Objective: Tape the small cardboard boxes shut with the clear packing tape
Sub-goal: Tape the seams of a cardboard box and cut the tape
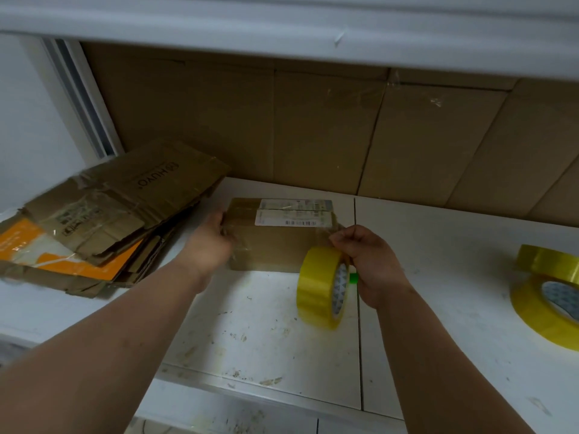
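1. A small cardboard box lies on the white table, near the table's far edge, with its flaps down and a white shipping label with a barcode on top
2. The left hand rests against the box's left end, fingers bent over the top left edge and gripping it; the hand is somewhat blurred
3. The right hand is at the box's near right corner, fingers curled into a fist around the tape roll at the top of its ring
4. That roll looks yellow, stands on edge with its lower rim on or just above the table, and shows a white printed core facing right
5. A glossy clear strip of tape runs from the right hand's fingers up onto the box's right end, just beside the label
6. A small green object peeks out between the roll and the right palm; what it is cannot be told
7. Two more tape rolls sit at the table's right edge, one lying flat and one behind it, well apart from the box
8. A stack of flattened cardboard, some with orange print, lies to the left, beside the left forearm
9. Large brown cartons stand along the back, behind the table
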`<act>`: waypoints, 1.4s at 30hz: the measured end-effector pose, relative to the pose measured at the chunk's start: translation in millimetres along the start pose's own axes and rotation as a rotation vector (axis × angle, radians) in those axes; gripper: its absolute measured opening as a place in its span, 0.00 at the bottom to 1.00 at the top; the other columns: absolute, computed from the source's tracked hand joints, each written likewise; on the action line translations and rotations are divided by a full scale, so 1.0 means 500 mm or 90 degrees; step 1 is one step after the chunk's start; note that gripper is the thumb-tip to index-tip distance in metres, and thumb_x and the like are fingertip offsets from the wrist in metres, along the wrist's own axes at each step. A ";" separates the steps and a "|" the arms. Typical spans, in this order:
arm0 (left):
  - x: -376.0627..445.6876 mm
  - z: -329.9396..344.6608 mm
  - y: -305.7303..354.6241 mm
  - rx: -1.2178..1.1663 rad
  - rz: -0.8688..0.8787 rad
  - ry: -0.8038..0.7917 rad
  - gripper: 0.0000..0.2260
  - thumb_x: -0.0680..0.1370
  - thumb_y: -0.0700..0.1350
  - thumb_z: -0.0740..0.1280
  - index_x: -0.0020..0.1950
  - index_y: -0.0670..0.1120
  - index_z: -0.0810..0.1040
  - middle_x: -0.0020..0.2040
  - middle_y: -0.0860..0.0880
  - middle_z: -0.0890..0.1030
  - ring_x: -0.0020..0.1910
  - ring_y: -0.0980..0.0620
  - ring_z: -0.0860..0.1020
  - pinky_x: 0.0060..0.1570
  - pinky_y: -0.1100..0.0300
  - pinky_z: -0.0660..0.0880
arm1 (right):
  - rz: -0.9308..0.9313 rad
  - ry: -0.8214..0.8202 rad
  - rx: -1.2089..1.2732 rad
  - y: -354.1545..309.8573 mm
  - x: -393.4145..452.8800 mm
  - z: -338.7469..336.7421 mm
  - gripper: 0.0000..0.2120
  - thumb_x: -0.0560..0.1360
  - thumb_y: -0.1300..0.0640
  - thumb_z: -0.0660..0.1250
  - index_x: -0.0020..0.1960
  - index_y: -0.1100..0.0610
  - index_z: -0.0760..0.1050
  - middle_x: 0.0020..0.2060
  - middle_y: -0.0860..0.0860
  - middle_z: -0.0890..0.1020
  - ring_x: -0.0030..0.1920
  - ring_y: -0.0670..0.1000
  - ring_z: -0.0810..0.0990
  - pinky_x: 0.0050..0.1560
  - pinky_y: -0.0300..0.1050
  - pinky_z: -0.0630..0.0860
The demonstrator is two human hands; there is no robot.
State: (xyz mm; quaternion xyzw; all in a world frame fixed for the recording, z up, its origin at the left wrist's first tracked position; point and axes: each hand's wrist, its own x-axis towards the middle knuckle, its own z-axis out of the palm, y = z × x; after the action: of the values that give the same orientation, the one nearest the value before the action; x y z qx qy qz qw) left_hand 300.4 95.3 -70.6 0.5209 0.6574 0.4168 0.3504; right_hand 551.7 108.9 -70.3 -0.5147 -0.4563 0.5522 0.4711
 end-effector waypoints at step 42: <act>-0.015 -0.035 0.058 -0.158 -0.044 0.049 0.39 0.74 0.23 0.63 0.76 0.58 0.65 0.60 0.54 0.73 0.57 0.51 0.74 0.58 0.55 0.75 | 0.033 -0.134 0.263 -0.044 -0.057 -0.021 0.05 0.69 0.66 0.68 0.37 0.61 0.72 0.45 0.60 0.83 0.46 0.61 0.82 0.46 0.53 0.80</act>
State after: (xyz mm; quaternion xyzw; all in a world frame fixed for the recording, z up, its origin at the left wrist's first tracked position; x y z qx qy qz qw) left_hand 297.7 87.7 -36.7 0.4341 0.6314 0.5023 0.4008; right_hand 564.2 83.8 -45.3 -0.3590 -0.3667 0.6963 0.5018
